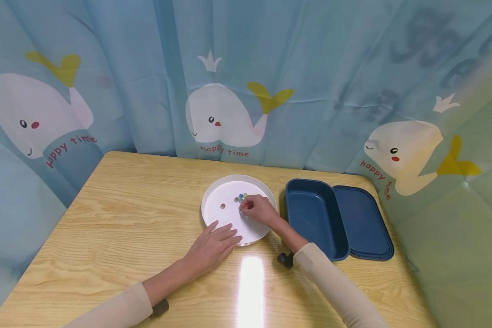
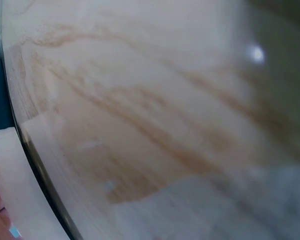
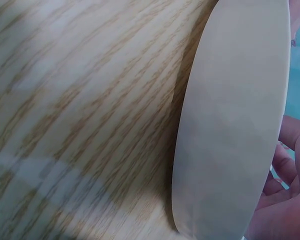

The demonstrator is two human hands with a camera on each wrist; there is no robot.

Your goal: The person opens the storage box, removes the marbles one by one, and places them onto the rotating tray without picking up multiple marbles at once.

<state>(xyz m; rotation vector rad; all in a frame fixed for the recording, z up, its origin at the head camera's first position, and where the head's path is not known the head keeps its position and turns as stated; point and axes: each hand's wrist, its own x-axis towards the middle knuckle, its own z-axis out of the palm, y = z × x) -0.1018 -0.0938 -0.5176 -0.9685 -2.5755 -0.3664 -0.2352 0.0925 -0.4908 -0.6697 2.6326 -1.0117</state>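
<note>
A round white tray (image 1: 233,228) with a low rim stands on the wooden table. Several small glass marbles (image 1: 241,198) cluster towards its back, and one brownish marble (image 1: 223,206) lies apart on the left. My right hand (image 1: 260,209) reaches over the right side of the tray, thumb and fingertips pinching a marble low over its floor; the fingers mostly hide it. In the right wrist view, the fingers (image 3: 285,165) curl beyond the tray's wall (image 3: 230,125). My left hand (image 1: 213,246) rests on the near-left rim with its fingers spread and nearly straight.
Right of the tray stands a deep dark blue box (image 1: 315,218), with its blue lid (image 1: 365,223) lying flat beside it. A blue curtain (image 1: 147,91) printed with whales hangs behind the table (image 1: 127,218).
</note>
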